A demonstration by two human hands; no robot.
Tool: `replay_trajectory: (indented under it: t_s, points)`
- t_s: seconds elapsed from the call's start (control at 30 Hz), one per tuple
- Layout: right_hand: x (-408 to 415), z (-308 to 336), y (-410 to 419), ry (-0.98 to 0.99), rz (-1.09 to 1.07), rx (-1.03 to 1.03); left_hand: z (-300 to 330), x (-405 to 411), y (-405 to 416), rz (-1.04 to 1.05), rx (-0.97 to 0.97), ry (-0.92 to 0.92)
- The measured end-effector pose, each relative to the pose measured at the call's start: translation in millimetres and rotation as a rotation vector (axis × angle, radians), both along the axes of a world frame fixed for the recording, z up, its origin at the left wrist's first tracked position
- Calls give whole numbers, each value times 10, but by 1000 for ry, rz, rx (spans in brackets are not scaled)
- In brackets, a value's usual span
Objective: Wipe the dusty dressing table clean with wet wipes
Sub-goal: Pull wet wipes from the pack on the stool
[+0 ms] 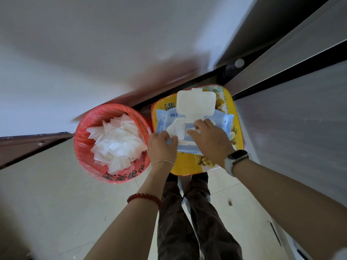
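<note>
The step in hand looks like drawing a fresh wipe from the pack (195, 126), which lies flat on a yellow stool (237, 117) with its lid (195, 104) flipped open toward the stool's far edge. The left hand (162, 147) holds the pack down at its near left corner, fingers curled over the edge. The right hand (210, 137) covers the opening with fingertips drawn together on the wipe (193, 131), apparently pinching it.

To do this well, keep the left hand pressing the pack flat against the stool so it does not lift with the pull. Draw the wipe straight up and slowly so that only one sheet comes free. Snap the lid down afterwards to keep the rest damp.

The red bin (82, 139), just beside the stool's left edge, holds a heap of white used wipes.

The right hand hides most of the opening, so how far the wipe is out cannot be told. The stool's legs are hidden behind its seat. A blurred brownish streak crosses the wall above the bin, and I cannot say what it is. The dressing table cannot be identified for certain; the grey panels at right may belong to it.
</note>
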State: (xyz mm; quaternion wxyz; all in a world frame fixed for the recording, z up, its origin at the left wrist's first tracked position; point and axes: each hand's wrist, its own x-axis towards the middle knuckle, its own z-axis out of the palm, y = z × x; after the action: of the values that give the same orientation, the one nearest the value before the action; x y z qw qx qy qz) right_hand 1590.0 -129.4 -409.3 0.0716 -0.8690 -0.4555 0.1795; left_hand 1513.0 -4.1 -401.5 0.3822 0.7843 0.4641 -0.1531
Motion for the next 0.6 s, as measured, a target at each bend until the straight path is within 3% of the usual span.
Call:
replay_trajectory:
  t_s: [0.2,0.37,0.53,0.6]
  points:
    - [82,-15,107,-143,115,-3,-25,0,5,-9,2,3]
    - [21,-128,113,-188,73,-9,-32,-1,20,-17,2,3]
    - [-71,-29,80,284,-536,279,-21,4,25,-10,-2,4]
    - [-111,-15,33,380,-616,348,-18,11,21,-4,-8,15]
